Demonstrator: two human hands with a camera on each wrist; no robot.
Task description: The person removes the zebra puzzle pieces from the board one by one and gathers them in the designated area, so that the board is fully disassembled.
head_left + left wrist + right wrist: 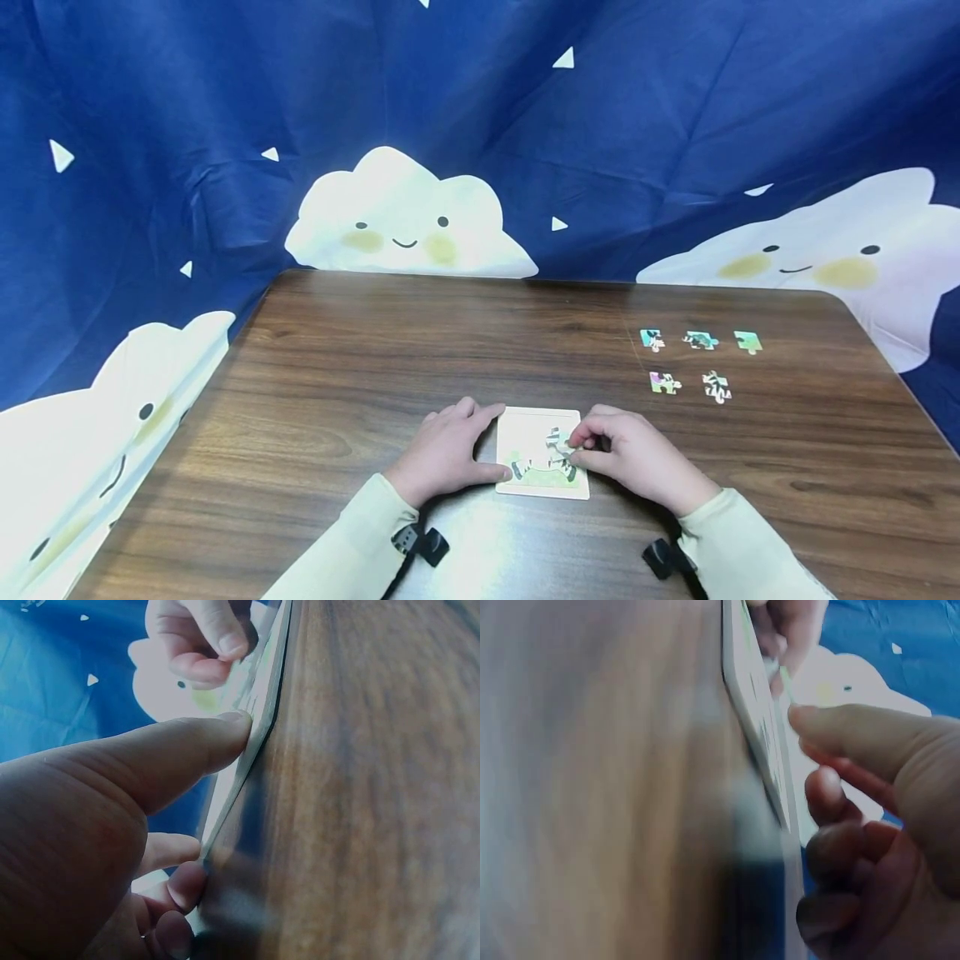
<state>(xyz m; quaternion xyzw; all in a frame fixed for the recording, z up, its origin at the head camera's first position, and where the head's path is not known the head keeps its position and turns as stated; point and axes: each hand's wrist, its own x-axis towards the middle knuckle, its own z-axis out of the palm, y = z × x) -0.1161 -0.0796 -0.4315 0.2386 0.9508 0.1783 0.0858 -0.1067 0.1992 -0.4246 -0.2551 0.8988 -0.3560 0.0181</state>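
Note:
A small square puzzle board (pixel 536 412) with a pale frame lies in front of me, showing part of a striped zebra on green. My left hand (pixel 453 450) spans its left side, the thumb pressing on the lower left corner and the index finger at the top left; in the left wrist view the thumb (pixel 187 742) lies along the board's face. Over the right half of the board, my right hand (pixel 626 454) pinches a puzzle piece (pixel 558 446) between thumb and fingers. Those fingertips hide part of the piece.
Several loose puzzle pieces sit in two rows at the back right, among them a plain green one (pixel 748 342) and a striped one (pixel 717 387). The brown wooden table (pixel 360 367) ends at a blue curtain (pixel 465 92) with smiling clouds.

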